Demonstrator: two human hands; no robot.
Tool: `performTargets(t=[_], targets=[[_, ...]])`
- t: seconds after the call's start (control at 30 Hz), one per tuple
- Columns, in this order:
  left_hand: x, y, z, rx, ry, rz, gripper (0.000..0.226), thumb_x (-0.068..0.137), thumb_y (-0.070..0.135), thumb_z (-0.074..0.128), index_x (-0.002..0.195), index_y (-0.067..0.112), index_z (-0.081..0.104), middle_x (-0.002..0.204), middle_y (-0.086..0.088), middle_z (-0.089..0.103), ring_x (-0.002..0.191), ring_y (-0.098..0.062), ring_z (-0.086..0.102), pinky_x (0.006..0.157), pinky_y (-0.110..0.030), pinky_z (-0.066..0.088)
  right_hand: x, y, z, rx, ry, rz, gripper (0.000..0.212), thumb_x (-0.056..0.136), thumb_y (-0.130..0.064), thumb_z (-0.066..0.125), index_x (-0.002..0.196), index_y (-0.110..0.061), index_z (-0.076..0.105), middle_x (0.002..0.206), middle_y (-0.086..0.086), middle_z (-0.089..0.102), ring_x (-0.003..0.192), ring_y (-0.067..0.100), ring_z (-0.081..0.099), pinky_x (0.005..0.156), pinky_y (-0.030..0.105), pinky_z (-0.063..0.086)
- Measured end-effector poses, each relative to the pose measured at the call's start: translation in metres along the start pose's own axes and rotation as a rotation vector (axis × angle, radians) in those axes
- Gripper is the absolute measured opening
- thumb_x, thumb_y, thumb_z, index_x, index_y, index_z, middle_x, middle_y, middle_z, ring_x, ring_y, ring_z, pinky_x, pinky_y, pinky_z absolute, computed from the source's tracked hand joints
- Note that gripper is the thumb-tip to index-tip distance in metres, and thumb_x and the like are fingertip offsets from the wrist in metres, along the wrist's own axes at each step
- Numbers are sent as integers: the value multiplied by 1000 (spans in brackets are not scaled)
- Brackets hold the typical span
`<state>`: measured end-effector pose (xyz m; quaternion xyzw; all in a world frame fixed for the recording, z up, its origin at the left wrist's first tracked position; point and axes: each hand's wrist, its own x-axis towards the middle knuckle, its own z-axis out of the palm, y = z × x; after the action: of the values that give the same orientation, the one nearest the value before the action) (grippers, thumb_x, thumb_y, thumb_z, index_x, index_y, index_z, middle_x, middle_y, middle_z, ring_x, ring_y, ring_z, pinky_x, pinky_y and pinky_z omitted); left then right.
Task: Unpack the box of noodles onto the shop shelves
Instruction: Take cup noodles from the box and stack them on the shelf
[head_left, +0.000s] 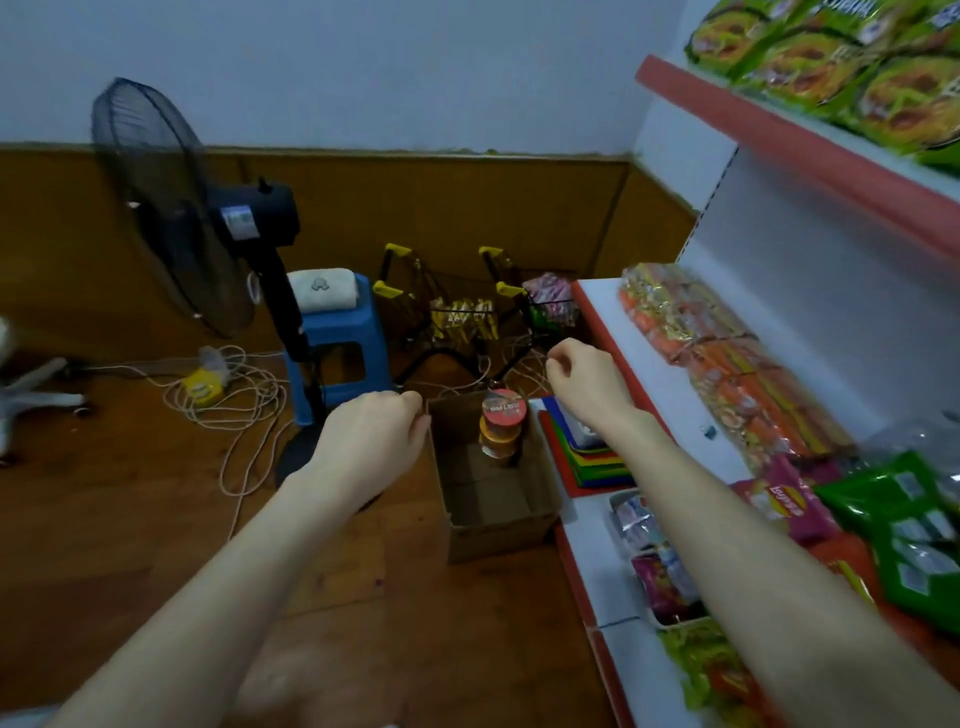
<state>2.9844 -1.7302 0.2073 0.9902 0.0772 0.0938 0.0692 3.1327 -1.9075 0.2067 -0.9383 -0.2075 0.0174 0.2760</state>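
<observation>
The cardboard box (496, 540) is open-topped and its near part is bare. Stacked noodle cups (503, 423) fill the far end. The red shelf edge (583, 597) lies just beside its right wall, with coloured trays (597, 465) at the far corner. To the left, the fan's base (297, 457), a blue stool (337, 332) and loose cords (234, 405) crowd the floor.

Plain brown for the cardboard box (498, 504); red lid over orange on the noodle cups (503, 423); white with red edging on the shelves (753, 117); green packets (857, 73) above, orange packets (727, 364) below; blue for the stool (337, 332), black for the fan (171, 208), brown wood-grain floor (130, 519).
</observation>
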Motion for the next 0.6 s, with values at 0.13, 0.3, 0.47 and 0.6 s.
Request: performTargets(t=[0.13, 0.3, 0.47, 0.6], targets=[[78, -27, 29, 3, -52, 89, 27, 98, 29, 38, 100, 11, 58, 81, -1, 56, 73, -19, 53, 54, -25, 38, 55, 25, 20, -19, 36, 105, 25, 94, -21, 46, 111, -9, 59, 107, 13, 65, 98, 28, 60, 71, 27, 41], [157, -29, 96, 36, -186, 190, 27, 98, 29, 36, 102, 13, 57, 90, -2, 60, 85, -19, 59, 60, -24, 37, 111, 72, 42, -58, 32, 218, 22, 94, -16, 46, 106, -5, 61, 98, 16, 66, 90, 31, 61, 64, 29, 41], [227, -36, 179, 12, -297, 214, 26, 99, 29, 35, 105, 14, 56, 96, -2, 61, 86, -16, 59, 61, -22, 37, 175, 130, 86, -120, -7, 282, 23, 95, -18, 44, 106, -6, 61, 95, 15, 67, 89, 31, 62, 64, 26, 37], [267, -55, 246, -35, -401, 168, 27, 98, 29, 36, 105, 14, 57, 100, -3, 63, 91, -18, 60, 66, -24, 41, 217, 162, 134, -112, -56, 315, 22, 94, -17, 45, 103, -3, 60, 96, 17, 66, 93, 32, 60, 68, 30, 40]])
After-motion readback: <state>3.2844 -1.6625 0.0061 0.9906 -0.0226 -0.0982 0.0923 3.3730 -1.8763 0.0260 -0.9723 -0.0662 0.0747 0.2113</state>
